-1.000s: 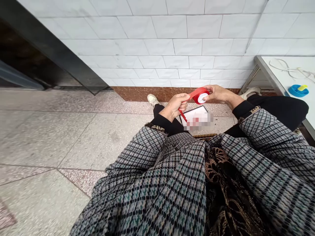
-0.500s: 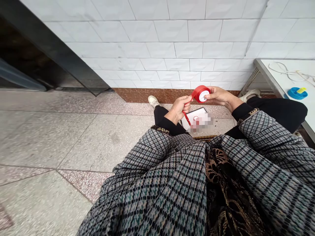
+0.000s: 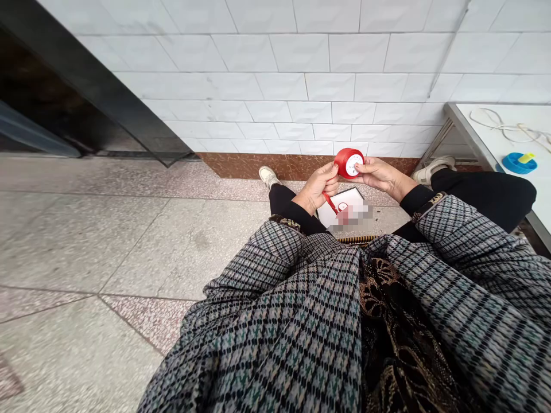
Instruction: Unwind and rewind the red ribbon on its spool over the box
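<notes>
A roll of red ribbon (image 3: 346, 162) with a white label on its side is held up in front of me, above the floor. My right hand (image 3: 379, 173) grips the roll from the right, its thumb on the label. At the roll's left edge my left hand (image 3: 319, 186) pinches the ribbon, and a loose red length (image 3: 330, 202) hangs below that fist. Beneath the hands lies a shallow white box (image 3: 333, 213) with a dark rim and a small red ring shape in it. Part of the box is blurred out.
To the right stands a white table (image 3: 484, 123) with a metal edge, bearing a white cable (image 3: 491, 119) and a blue round object (image 3: 519, 163) with a yellow piece. A white tiled wall (image 3: 301, 86) rises ahead. At the left is a dark framed opening (image 3: 86, 97).
The hands have come slightly closer together. My right hand and the roll have shifted a little left, shortening the ribbon between roll and left hand, and the label faces me more.
</notes>
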